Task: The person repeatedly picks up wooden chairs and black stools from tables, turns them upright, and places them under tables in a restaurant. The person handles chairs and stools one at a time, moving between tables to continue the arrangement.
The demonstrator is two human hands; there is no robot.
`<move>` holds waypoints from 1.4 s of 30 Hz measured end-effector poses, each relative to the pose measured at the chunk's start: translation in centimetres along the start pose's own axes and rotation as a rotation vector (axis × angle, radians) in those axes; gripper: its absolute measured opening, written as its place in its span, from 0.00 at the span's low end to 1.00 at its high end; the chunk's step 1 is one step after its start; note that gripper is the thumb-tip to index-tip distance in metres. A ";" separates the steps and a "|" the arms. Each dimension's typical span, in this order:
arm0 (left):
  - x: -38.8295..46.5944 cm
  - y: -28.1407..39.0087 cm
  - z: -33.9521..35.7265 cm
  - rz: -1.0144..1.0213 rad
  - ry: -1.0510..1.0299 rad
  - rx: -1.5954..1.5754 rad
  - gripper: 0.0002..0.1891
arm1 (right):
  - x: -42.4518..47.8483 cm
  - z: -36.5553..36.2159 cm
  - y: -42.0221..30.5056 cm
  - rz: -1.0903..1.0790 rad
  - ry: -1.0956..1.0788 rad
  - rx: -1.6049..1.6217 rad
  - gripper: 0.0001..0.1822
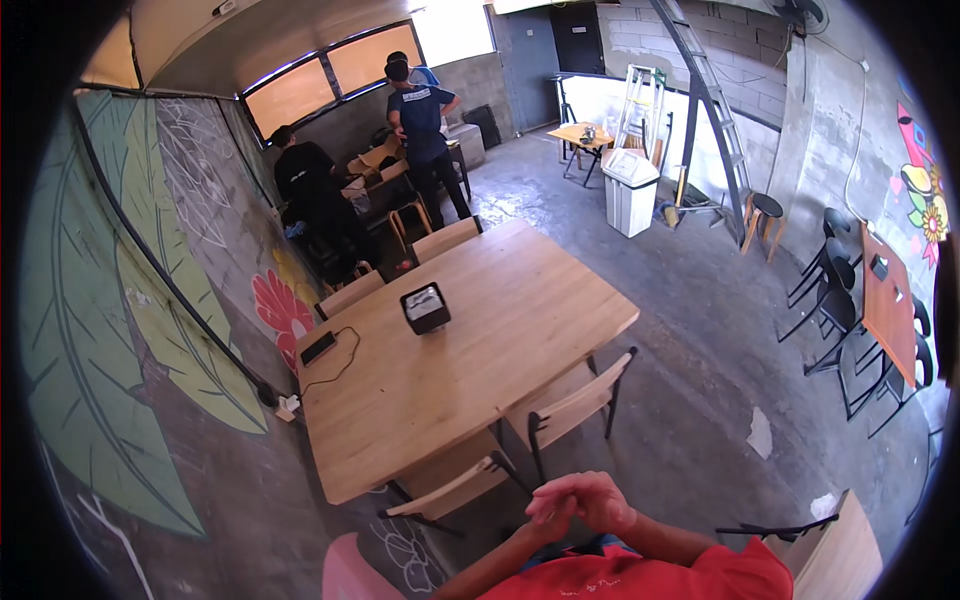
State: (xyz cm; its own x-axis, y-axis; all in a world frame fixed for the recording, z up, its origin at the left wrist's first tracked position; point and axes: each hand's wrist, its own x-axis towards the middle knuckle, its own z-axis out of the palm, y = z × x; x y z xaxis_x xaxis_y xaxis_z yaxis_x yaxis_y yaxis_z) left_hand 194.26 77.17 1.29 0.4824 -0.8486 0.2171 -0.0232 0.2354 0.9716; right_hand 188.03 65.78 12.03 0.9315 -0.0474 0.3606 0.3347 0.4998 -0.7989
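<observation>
My right hand (pixel 604 501) and my left hand (pixel 552 520) meet in front of my red shirt (pixel 637 576). The right fingers stretch out flat over the left hand, and no object shows between them. Most of the left fingers are hidden. Beyond my hands, two wooden chairs with black metal frames, a right one (pixel 581 409) and a left one (pixel 450 491), stand at the near side of a wooden table (pixel 480 360). On the tabletop are a black napkin dispenser (pixel 425 308) and a dark phone (pixel 319 349) with a cable (pixel 346 364).
Another wooden chair (pixel 844 551) is at lower right. Two people, one in black (pixel 304 172) and one in navy (pixel 421 124), stand near cardboard boxes (pixel 379 161); a third is partly hidden. A white bin (pixel 630 196) and a tall ladder (pixel 701 97) stand farther off, with a reddish table (pixel 889 300) at right.
</observation>
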 end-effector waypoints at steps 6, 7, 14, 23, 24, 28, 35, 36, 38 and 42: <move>2.1 -4.1 11.6 -0.197 -0.138 -0.058 0.18 | -10.7 -5.5 -5.3 -0.085 0.159 0.007 0.53; 2.3 -6.0 12.8 -0.256 -0.216 -0.049 0.17 | -12.2 -5.7 -5.9 -0.126 0.195 0.008 0.52; 6.9 -1.6 24.0 -0.184 -0.609 -0.075 0.12 | -20.2 -6.6 -10.9 -0.580 0.628 -0.204 0.44; 13.8 0.1 32.7 0.013 -1.012 -0.122 0.09 | -25.7 -8.5 -14.1 -0.772 1.063 -0.531 0.43; 15.2 0.4 33.6 0.103 -0.969 -0.176 0.12 | -26.5 -9.7 -14.0 -0.768 1.104 -0.613 0.44; 21.6 0.8 36.5 0.252 -0.956 -0.110 0.13 | -27.1 -13.3 -15.9 -0.746 1.290 -0.641 0.44; 31.0 -3.8 38.8 -0.103 -0.997 -0.138 0.13 | -27.9 -26.6 -19.2 -0.640 1.257 -0.607 0.38; 32.4 -3.6 38.6 -0.187 -0.979 -0.143 0.12 | -27.3 -28.3 -20.8 -0.544 1.199 -0.598 0.37; 36.3 -4.9 38.7 -0.267 -0.954 -0.207 0.10 | -26.0 -31.3 -24.1 -0.451 1.071 -0.631 0.35; 41.6 -10.1 39.3 -0.416 -0.830 -0.312 0.10 | -26.8 -36.8 -28.5 -0.120 0.975 -0.909 0.27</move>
State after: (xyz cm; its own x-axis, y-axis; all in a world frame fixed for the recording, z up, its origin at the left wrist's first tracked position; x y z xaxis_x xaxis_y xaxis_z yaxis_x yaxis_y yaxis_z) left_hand 180.19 20.89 4.21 -0.3721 -0.9279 -0.0237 0.2996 -0.1442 0.9431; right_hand 158.76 21.04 7.40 0.4825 -0.8344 0.2665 0.0416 -0.2822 -0.9585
